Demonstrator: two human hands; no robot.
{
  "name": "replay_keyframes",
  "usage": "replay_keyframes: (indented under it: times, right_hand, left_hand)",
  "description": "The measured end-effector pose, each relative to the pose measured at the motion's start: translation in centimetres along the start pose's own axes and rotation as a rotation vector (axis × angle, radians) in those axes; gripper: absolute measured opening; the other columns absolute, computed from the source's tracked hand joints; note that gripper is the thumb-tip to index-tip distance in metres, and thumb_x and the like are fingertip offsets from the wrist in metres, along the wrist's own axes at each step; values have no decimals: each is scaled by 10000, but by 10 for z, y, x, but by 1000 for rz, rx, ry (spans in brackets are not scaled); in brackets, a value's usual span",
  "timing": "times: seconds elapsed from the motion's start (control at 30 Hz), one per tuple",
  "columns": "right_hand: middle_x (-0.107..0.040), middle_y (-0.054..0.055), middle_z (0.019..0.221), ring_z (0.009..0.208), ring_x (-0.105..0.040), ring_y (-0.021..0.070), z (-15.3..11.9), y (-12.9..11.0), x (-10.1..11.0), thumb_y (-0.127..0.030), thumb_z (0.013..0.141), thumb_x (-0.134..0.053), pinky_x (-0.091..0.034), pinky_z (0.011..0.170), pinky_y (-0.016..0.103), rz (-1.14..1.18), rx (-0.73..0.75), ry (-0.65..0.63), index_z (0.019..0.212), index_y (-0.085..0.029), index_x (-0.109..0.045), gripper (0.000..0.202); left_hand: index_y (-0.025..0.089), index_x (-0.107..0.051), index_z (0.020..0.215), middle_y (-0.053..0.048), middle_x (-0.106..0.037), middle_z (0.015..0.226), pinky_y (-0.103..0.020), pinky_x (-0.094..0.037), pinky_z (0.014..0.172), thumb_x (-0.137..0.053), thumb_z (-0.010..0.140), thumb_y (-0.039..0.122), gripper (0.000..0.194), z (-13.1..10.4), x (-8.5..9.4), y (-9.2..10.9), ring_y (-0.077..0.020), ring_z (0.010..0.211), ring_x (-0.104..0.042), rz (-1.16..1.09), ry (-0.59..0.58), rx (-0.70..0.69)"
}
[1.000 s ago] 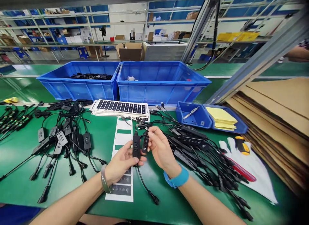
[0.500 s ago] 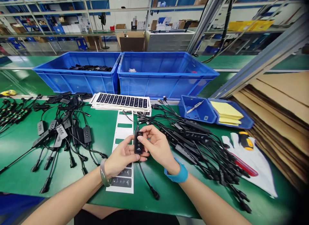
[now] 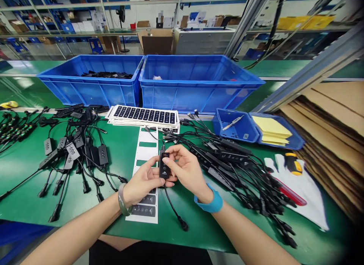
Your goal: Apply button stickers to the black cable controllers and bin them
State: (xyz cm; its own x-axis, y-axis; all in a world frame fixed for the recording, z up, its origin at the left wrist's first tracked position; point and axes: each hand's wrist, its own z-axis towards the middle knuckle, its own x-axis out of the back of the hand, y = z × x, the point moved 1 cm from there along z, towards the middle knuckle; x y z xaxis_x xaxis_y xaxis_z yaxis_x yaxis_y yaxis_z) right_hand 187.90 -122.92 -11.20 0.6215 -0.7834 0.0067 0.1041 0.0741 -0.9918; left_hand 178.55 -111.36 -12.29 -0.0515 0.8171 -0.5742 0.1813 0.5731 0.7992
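Observation:
Between my two hands, upright above the green table, is a small black cable controller (image 3: 164, 167) with a printed label on its face. My left hand (image 3: 146, 180) grips its lower left side, thumb near the bottom end. My right hand (image 3: 184, 168) holds the upper right side, its thumb pressed on the label. A cable with a round plug (image 3: 182, 223) hangs from the controller's lower end. Under my left hand lies a white label sheet (image 3: 145, 155) with several cut-out openings and some dark labels left on it. A stack of label sheets (image 3: 143, 117) lies behind it.
Cabled controllers lie heaped on the left (image 3: 72, 153) and right (image 3: 224, 162). Two blue bins (image 3: 196, 94) stand behind. Small blue trays hold a pen-like tool (image 3: 232, 123) and yellow paper (image 3: 271, 129). A white glove (image 3: 311, 196) and cardboard sheets (image 3: 327, 143) are at right.
The camera view has shifted slightly. My left thumb has come up onto the controller's lower end; my right thumb stays on the label.

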Motion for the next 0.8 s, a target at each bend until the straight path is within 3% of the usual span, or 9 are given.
replay_keyframes:
  times: [0.4,0.8]
  right_hand:
    - [-458,-51,688,461,-435,55,1,1,2,-319,806,-671,-367,358,157,154,-55,-26,924,-200,-548,209]
    - [-489,-21,715,515,-456,75,-2,-2,1,-328,807,-660,-381,402,181,27,-22,-5,908,-191,-562,196]
  left_hand:
    - [148,-433,1238,-111,-701,940,-329,-528,830,-700,781,118,530,1,2,-1,-238,941,-676,24,-3,5]
    - [156,-429,1239,-97,-705,913,-371,-521,868,-746,740,131,591,-1,1,1,-248,942,-677,5,39,42]
